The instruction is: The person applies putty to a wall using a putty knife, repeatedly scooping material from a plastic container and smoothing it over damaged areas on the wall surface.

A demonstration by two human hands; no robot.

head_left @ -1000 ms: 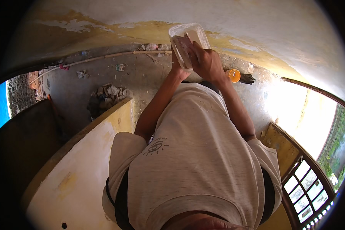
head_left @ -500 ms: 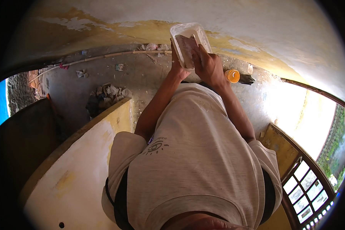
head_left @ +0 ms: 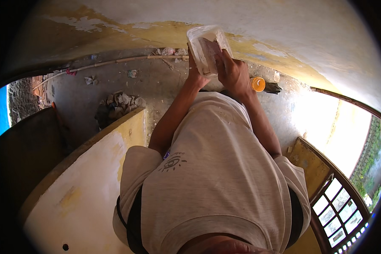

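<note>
My left hand [head_left: 195, 72] grips the side of a cloudy clear plastic container [head_left: 195, 34], tilted and smeared with pale residue, high in front of my body above the floor. My right hand [head_left: 233, 74] reaches into it, thumb and fingers closed on a flat pinkish-brown piece [head_left: 208, 45], perhaps a scraper or pad; its exact kind I cannot tell. The fingertips of my left hand are partly hidden behind the container.
An orange bucket [head_left: 257, 84] stands beside dark crumpled plastic [head_left: 273, 87]. A pale pole [head_left: 114, 62] lies along the peeling wall [head_left: 80, 25]. A rubble pile [head_left: 119, 108] sits behind a low partition [head_left: 72, 190]. A bright doorway [head_left: 334, 122] and paned frame [head_left: 336, 209] are at right.
Over the last second my right hand has shifted slightly right and down with the piece inside the container. My left hand and the container have barely moved.
</note>
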